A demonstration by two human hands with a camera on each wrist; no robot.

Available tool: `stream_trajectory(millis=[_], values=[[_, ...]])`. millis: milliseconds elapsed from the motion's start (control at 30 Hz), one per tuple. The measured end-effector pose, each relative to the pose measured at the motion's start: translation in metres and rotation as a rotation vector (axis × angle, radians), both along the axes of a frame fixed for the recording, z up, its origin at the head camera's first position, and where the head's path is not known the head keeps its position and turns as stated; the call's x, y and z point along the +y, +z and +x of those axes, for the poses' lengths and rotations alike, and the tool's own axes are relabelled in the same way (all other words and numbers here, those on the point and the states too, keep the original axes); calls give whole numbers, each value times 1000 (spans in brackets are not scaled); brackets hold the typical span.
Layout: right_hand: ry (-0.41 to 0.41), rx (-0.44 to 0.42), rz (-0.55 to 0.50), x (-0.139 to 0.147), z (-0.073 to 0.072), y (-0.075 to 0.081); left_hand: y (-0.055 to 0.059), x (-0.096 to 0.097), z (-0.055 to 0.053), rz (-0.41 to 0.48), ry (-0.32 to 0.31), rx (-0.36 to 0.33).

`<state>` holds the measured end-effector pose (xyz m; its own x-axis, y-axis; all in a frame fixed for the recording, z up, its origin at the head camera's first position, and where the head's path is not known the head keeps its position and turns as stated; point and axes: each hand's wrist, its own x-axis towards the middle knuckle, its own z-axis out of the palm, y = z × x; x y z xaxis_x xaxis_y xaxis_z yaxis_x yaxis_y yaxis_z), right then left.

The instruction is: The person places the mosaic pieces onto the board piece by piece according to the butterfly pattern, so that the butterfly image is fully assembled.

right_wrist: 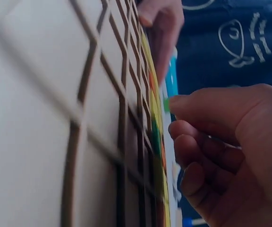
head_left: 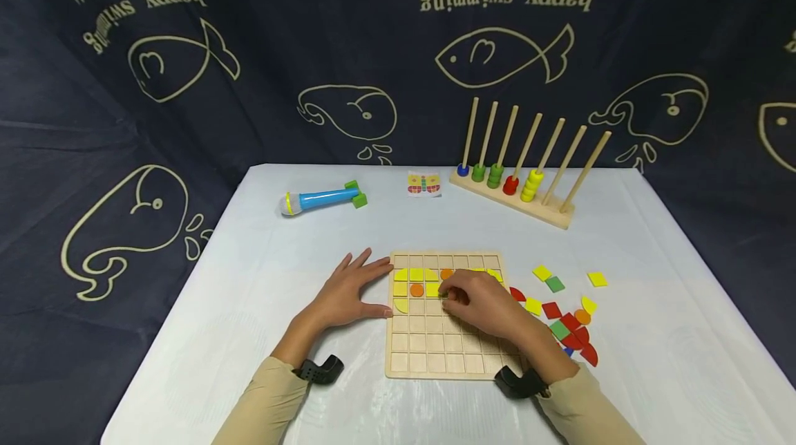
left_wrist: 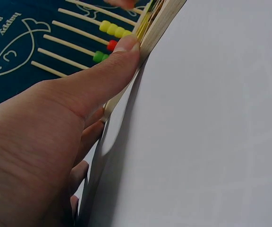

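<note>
A square wooden grid board (head_left: 435, 343) lies on the white table, with yellow and orange pieces in its upper rows. My left hand (head_left: 350, 291) spreads its fingers along the board's left side, thumb and fingertips at the edge. In the left wrist view, the thumb (left_wrist: 119, 56) presses against the wooden rim. Over the board's right half is my right hand (head_left: 481, 300), fingers bent, thumb and index fingertips slightly apart. A green piece (right_wrist: 156, 137) sits in the grid close to these fingertips. Nothing shows between them in the right wrist view. The hand covers several grid cells.
Loose red, yellow, green and orange pieces (head_left: 571, 320) lie right of the board. A wooden peg stand (head_left: 497, 195) with coloured beads stands at the back right. A butterfly card (head_left: 424, 184) and a blue toy microphone (head_left: 323, 198) lie at the back.
</note>
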<state>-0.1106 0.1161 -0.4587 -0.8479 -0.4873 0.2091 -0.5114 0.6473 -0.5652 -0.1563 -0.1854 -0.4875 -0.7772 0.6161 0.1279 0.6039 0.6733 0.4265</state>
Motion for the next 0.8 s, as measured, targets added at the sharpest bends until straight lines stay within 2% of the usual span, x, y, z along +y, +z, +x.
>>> stream_trajectory(millis=[200,433,633,800], values=[[-35,-2,0,31,4,-1,-1,0,0,-4,4,-4],[-103,-43,1,65,14,-3,-2,0,1,-17,11,-7],[-230,-79,28,101,21,-3,0,1,1,-8,10,-5],[-299,-163,92,126,26,-7,0,0,2,-5,7,-9]])
